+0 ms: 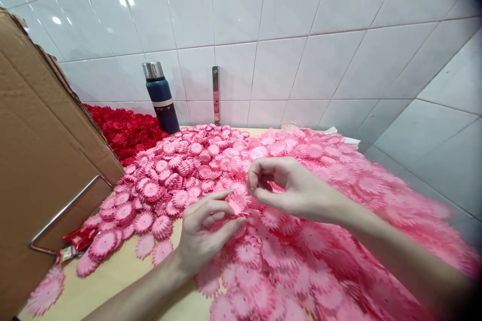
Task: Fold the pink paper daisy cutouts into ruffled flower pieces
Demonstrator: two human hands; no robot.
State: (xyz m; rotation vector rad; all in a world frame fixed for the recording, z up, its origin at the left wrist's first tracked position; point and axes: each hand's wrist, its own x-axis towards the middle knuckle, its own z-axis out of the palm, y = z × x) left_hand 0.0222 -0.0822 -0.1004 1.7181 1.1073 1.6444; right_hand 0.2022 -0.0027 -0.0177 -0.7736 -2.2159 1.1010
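My left hand (209,223) is curled, thumb and fingertips closed round a pink scalloped flower disc (238,203). Just to its right and slightly higher, my right hand (276,184) has thumb and index finger pinched together; whatever sits between those fingertips is too small or hidden to make out. Both hands hover over a wide heap of pink flower discs. On the left of the heap, gathered pink flower pieces (152,189) with darker edges are piled up. Flatter pale discs (271,253) spread under and around my right forearm.
A brown cardboard box (48,150) stands at the left, with a bent metal rod (70,205) and a red wrapper (80,237) beside it. Behind are red flower pieces (124,130), a dark blue bottle (162,98) and a metal strip (216,95) against the tiled wall (286,5).
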